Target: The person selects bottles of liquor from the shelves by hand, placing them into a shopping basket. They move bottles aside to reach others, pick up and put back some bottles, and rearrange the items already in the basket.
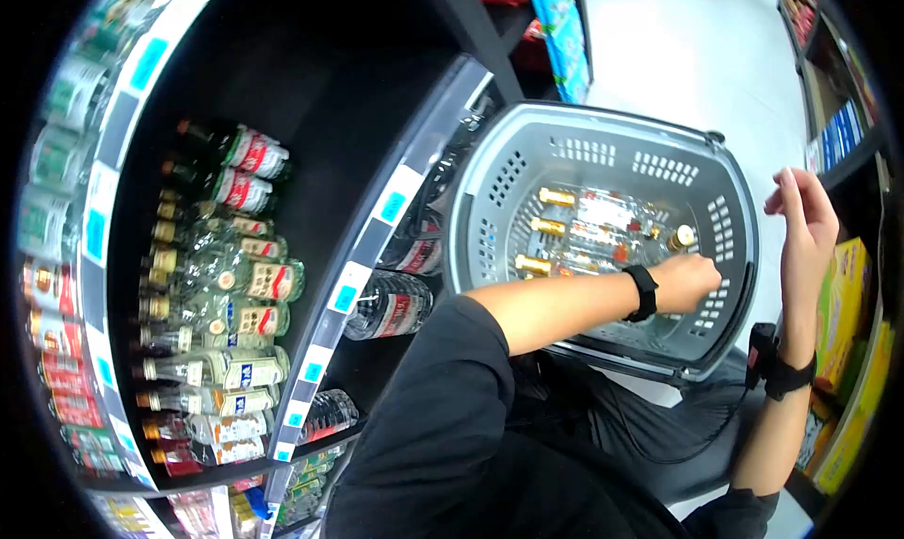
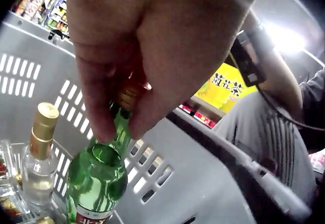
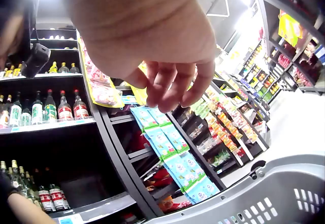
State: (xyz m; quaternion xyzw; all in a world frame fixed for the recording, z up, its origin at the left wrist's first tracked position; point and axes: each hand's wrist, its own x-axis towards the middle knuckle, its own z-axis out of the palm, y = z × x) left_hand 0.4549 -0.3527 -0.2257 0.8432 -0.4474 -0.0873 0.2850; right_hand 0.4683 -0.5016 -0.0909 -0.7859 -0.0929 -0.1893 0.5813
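Note:
My left hand [image 1: 690, 283] reaches down into a grey plastic basket [image 1: 589, 125]. In the left wrist view its thumb and fingers pinch the neck of a green glass bottle [image 2: 96, 181], which stands upright against the basket's slotted wall. From the head view the hand mostly covers this bottle. A clear bottle with a gold cap [image 2: 38, 175] stands beside it, and several clear bottles with gold caps [image 1: 603, 209] lie in the basket. My right hand [image 1: 808, 221] is raised past the basket's right rim, fingers loosely bent and holding nothing.
On the left, a black shelf bears a row of glass bottles [image 1: 240, 280], with large plastic bottles [image 1: 400, 304] on a lower level. Yellow boxes [image 1: 841, 304] fill the shelf at right. Blue packets [image 3: 172, 145] hang from a rack beyond the basket. My knee is close to the basket.

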